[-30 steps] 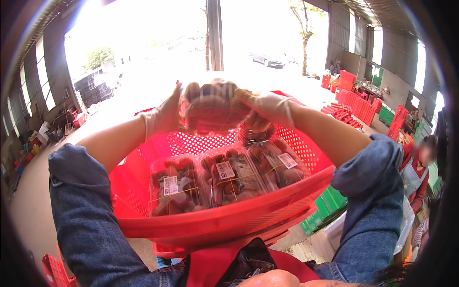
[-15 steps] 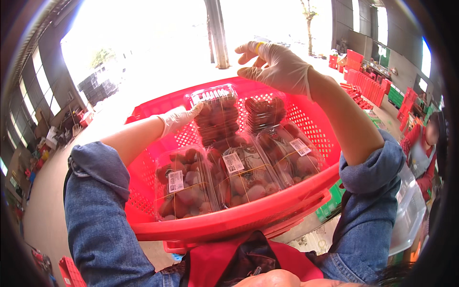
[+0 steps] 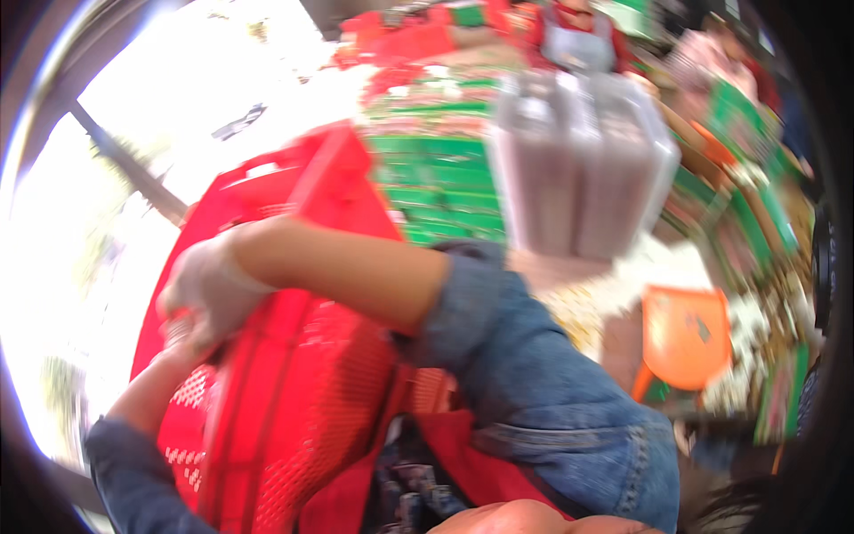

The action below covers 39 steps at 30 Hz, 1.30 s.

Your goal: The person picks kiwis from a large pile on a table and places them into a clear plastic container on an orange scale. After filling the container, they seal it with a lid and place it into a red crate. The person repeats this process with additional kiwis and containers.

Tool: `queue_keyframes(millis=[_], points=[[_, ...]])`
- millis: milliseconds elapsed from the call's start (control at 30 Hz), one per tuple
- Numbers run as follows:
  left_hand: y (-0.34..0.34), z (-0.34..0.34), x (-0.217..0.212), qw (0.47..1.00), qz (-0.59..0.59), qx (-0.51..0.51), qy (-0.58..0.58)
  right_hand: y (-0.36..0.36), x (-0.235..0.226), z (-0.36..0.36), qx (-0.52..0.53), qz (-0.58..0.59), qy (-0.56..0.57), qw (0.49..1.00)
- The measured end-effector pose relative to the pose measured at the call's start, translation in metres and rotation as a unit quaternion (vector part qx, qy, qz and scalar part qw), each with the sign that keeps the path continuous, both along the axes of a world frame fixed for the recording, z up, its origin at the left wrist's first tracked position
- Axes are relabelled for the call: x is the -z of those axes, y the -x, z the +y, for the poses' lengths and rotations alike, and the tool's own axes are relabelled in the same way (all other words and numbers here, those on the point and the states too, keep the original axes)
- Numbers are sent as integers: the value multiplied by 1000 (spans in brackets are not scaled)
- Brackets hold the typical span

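Red plastic crate point(image 3: 294, 392) is the main thing rn, perforated mesh-type walls w/ solid ribs and a thick rolled rim. Frame is v blurry and tilted so take this w/ a pinch of salt. Crate fills the lower left, roughly 7 to 9 o'clock from centre, tipped up on its side against the person's body.

Right hand point(image 3: 209, 289), in a thin pale glove, is curled over the crate's rim at about 9 o'clock and looks clamped on it. Left hand point(image 3: 178, 334) is mostly hidden just under the right one; fingers seem to be at the same rim but can't tell if it's actually gripping. So both hands close together, same edge.

Handling guess: stiff moulded plastic, light when empty, won't crush, prob a bit slick w/ gloves on. The rim or the ribs are the spots to grab imo, mesh panels would flex and dig into fingers. Can't see if anything's inside from this angle, and that would change the weight a lot.

Room: at 1 o'clock there's a stack of clear plastic punnets point(image 3: 578, 169) w/ dark reddish fruit, well apart from the hands. Green crates point(image 3: 436, 178) stacked behind at 12, an orange plastic stool point(image 3: 685, 334) at 3 o'clock, floor around it cluttered. Bright open daylight at 10-11 o'clock, shed-type space
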<state>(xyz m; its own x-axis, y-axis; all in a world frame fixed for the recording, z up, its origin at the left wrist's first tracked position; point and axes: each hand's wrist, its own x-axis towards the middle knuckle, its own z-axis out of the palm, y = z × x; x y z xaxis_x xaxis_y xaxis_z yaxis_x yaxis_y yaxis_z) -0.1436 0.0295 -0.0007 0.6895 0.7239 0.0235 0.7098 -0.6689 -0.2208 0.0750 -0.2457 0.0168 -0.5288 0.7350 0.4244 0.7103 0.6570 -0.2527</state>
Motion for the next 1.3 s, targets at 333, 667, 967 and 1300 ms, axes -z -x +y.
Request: queue_keyframes(millis=[333, 667, 967, 1300], points=[[-103, -22, -49, 987, -21, 132, -91, 5, 141, -116, 102, 424, -378, 817], [-177, -298, -106, 876, -84, 459, -125, 19, 393, -449, 520, 604, 33, 604], [-288, -651, 37, 707, 218, 669, 69, -45, 424, -637, 444, 488, -123, 741], [-415, -878, 88, 582, -186, 722, 323, -63, 501, -927, 787, 524, -101, 309]])
